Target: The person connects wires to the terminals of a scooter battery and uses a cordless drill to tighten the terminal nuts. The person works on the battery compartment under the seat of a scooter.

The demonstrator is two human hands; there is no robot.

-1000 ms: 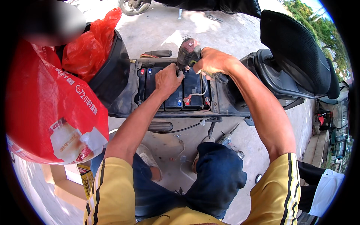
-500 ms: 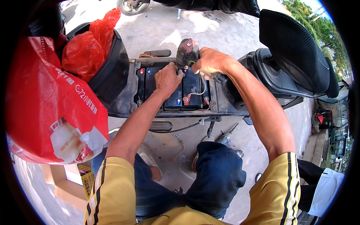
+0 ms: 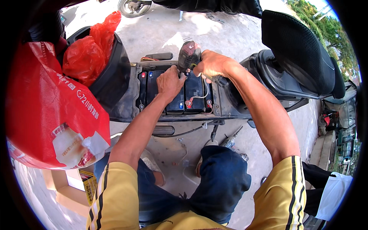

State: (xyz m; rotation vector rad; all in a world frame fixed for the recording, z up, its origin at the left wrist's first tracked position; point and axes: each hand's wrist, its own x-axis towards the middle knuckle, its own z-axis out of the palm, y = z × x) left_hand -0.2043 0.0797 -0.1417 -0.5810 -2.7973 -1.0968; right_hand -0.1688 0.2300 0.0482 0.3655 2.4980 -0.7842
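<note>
A dark power drill [image 3: 188,56] is gripped by its handle in my right hand [image 3: 215,63], its front end pointing down at the batteries. Close by the drill's tip, my left hand [image 3: 168,83] has its fingers pinched together; whatever is between them is hidden. Beneath both hands, several black batteries [image 3: 194,91] sit side by side in the open floor compartment of a scooter [image 3: 134,92]. Red and blue marks show at their terminals. A pale cable [image 3: 207,89] curves from a red-marked terminal up toward my right hand. Where the drill tip meets the battery, my fingers cover it.
A large red bag [image 3: 57,111] hangs at the left, beside a thin red plastic bag [image 3: 90,51] in the scooter's front bin. At right is the black mesh-covered seat [image 3: 299,53]. A grey tool [image 3: 230,142] and an opened cardboard box [image 3: 71,195] lie on the ground.
The view has shifted slightly. Both hands and the drill stay at nearly the same place over the batteries, and neither grip has visibly changed.
</note>
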